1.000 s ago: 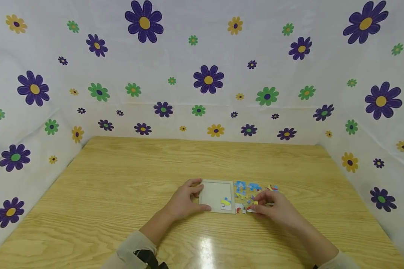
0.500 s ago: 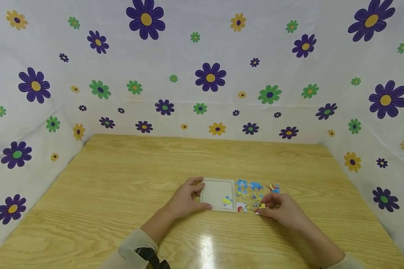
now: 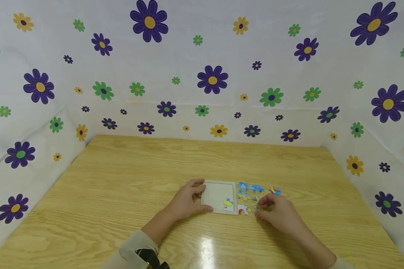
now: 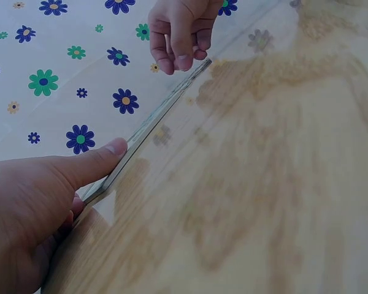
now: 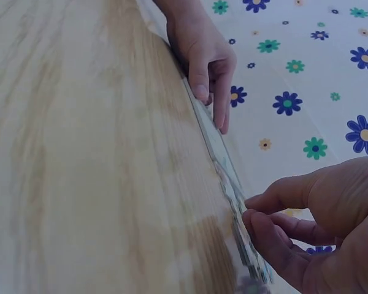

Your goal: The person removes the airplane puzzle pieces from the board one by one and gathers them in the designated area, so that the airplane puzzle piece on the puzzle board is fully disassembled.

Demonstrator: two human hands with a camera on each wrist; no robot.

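My left hand [image 3: 186,201] grips the left side of a square, light wooden puzzle tray [image 3: 212,212], fingers at its far left corner and thumb on its near edge. One yellow, blue and white puzzle piece [image 3: 227,204] lies in the tray's near right corner. Just right of the tray, my right hand [image 3: 282,213] is low over the loose puzzle pieces, thumb and fingertips pinched at a small piece that they mostly hide. In the right wrist view, the thumb and index tip of the right hand [image 5: 319,226] are close together beside the pieces' edges.
Several loose pieces lie right of the tray, among them blue ones [image 3: 257,188], a red and white one [image 3: 242,210] and a blue and red one [image 3: 276,190]. The wooden table [image 3: 138,168] is bordered by a flower-patterned white cloth [image 3: 175,67].
My right hand moved slightly right from beside the tray with a yellow-and-white piece, which now hardly shows between the fingertips. The left hand kept its grip on the tray.
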